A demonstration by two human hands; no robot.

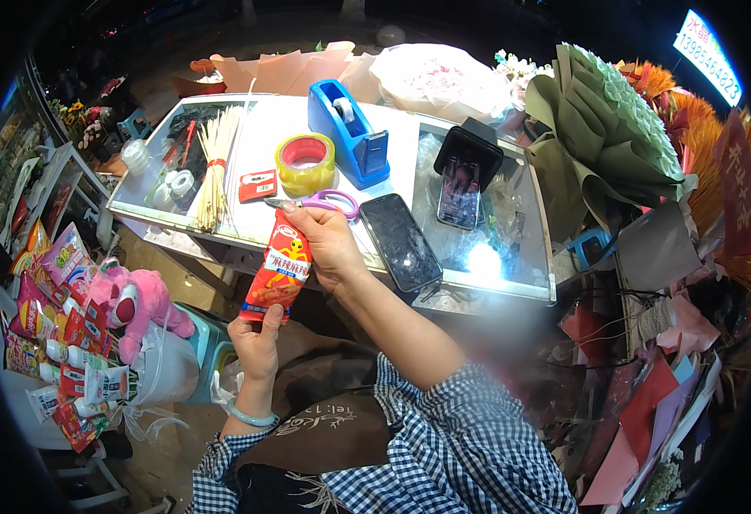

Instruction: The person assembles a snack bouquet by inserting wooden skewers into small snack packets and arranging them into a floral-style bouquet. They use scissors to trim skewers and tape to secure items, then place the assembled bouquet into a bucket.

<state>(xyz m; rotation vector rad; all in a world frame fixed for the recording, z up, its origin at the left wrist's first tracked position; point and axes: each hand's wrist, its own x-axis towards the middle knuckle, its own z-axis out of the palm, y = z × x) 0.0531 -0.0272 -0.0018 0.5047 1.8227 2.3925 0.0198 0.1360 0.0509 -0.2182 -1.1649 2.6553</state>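
Observation:
In front of the table's near edge I hold a red snack packet (279, 267) with a yellow cartoon figure, tilted between both hands. My right hand (324, 242) grips its upper end; my left hand (257, 341), a pale green bangle at the wrist, pinches the bottom. Just beyond my right hand, purple-handled scissors (341, 200) lie on the table, partly hidden by it. Beside them are a small red packet (258, 185) and a large yellow tape roll (306, 168). A bundle of thin sticks (213, 184), bound in red, lies to the left. A dark phone (400, 242) rests right of my hand.
A blue tape dispenser (351, 137) and a phone on a stand (460, 190) stand on the glass-topped table (512, 248). Wrapped bouquets (444, 81) line its back and right. At left, a pink plush toy (140, 304) sits by a white bucket (168, 367) and several snack packets (84, 325).

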